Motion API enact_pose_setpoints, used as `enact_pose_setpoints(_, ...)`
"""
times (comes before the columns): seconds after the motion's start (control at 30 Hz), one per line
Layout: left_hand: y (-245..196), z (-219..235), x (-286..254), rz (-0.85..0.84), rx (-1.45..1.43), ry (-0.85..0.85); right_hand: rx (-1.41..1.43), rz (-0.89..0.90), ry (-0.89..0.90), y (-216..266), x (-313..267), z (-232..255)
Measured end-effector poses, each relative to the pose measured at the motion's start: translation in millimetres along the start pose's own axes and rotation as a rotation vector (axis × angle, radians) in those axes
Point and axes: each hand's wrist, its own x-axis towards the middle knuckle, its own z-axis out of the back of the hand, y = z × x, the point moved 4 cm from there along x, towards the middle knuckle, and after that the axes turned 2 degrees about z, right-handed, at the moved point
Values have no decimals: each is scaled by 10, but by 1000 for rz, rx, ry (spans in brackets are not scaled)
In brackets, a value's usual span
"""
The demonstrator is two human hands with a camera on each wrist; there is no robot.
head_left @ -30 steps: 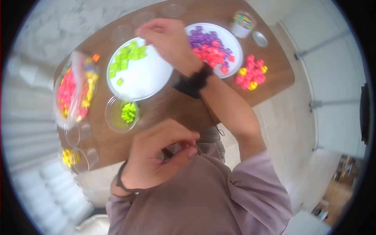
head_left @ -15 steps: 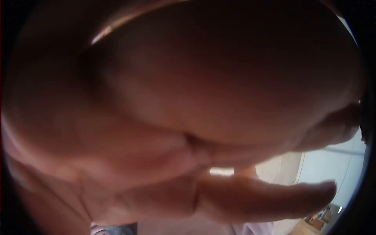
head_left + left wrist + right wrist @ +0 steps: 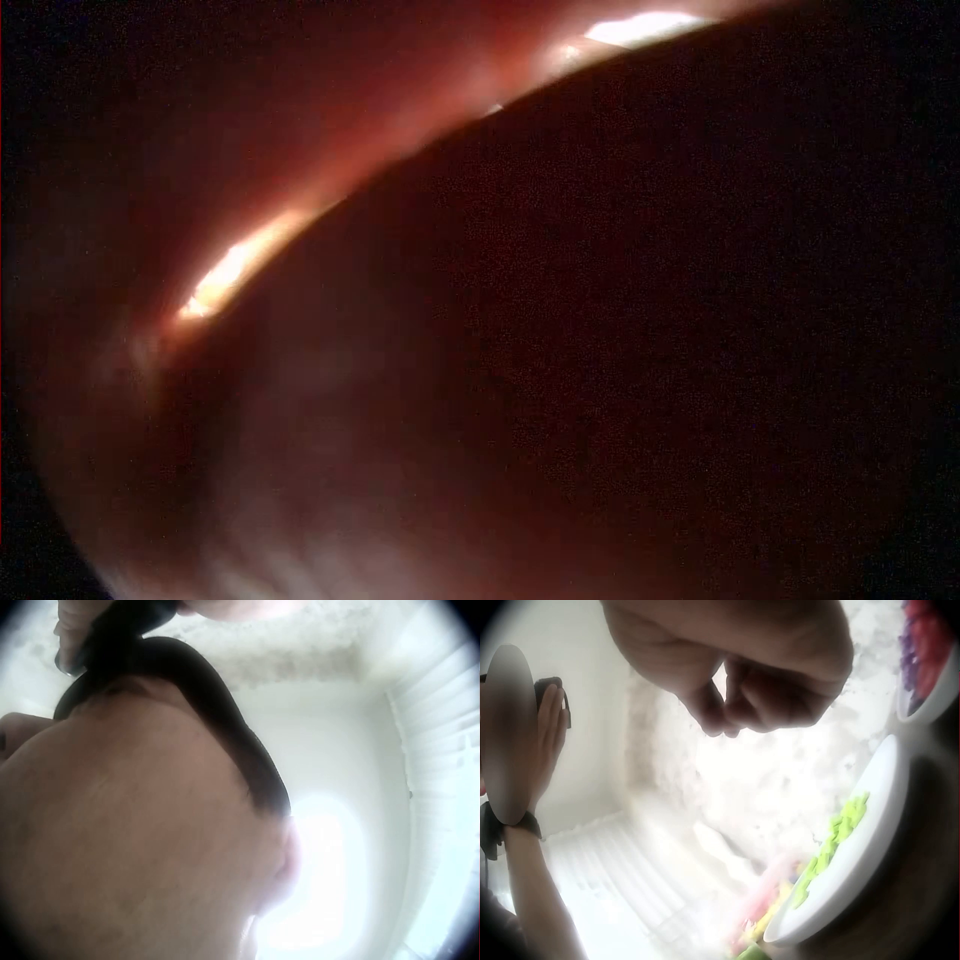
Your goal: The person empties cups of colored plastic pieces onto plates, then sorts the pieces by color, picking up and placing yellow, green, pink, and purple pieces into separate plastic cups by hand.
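Background: pale marbled wall (image 3: 780, 772), mottled grey on white, strongly overexposed, above white horizontal slats (image 3: 622, 877), possibly a radiator or blind. Upward view: white ceiling (image 3: 330, 765) with a blown-out bright light patch (image 3: 322, 877), marbled surface (image 3: 300, 645) at the top, slatted white panel (image 3: 442, 750) along the right. Head view almost wholly dark, reddish, only thin light slivers (image 3: 230, 270).

Open air under the right hand, plates close by

Hovering with fingers (image 3: 712, 712) bunched, right hand (image 3: 735, 660) above open space; white plate (image 3: 870, 825) of green pieces (image 3: 832, 840) just beside, second plate (image 3: 930, 705) of purple and red pieces beyond. Head view blocked entirely by left hand (image 3: 547, 742) raised to the head camera.
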Motion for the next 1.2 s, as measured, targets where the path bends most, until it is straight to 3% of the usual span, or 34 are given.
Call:
enact_pose_setpoints(0.4, 100, 117, -74, 177, -341, -118, 136, -124, 53, 87, -47, 354)
enact_pose_setpoints(0.6, 184, 67, -242, 272, -492, -271, 262, -258, 106, -63, -158, 380)
enact_pose_setpoints(0.67, 156, 41, -199, 279, -512, -299, 444, -145, -124, -453, -98, 289)
enact_pose_setpoints(0.73, 146, -26, -180, 300, -527, -325, 540, -217, -127, -388, -83, 289)
enact_pose_setpoints(0.77, -236, -85, -379, 304, -537, -334, 563, -219, -125, -473, -306, -171)
enact_pose_setpoints(0.8, -115, -165, -187, 241, -228, -489, 516, -244, -78, -457, -307, -183)
enact_pose_setpoints(0.87, -242, 53, -75, 307, 465, -410, 465, -252, -51, -433, -317, -214)
enact_pose_setpoints(0.9, -278, 92, -42, 390, 791, -508, 466, -267, -45, -464, -325, -223)
enact_pose_setpoints(1.0, -56, 274, 287, 558, 1322, -415, 437, -272, -12, -527, -190, -126)
enact_pose_setpoints(1.03, 20, 384, 392, 554, 1336, -422, 427, -280, -3, -564, -151, -80)
enact_pose_setpoints(1.1, 221, 579, 517, 655, 1616, -117, 382, -300, -2, -625, -146, -35)
enact_pose_setpoints(1.17, 303, 888, 533, 823, 1688, -99, 341, -315, 2, -654, -176, -103)
enact_pose_setpoints(1.2, 332, 1005, 531, 826, 1695, -107, 315, -341, 4, -653, -203, -136)
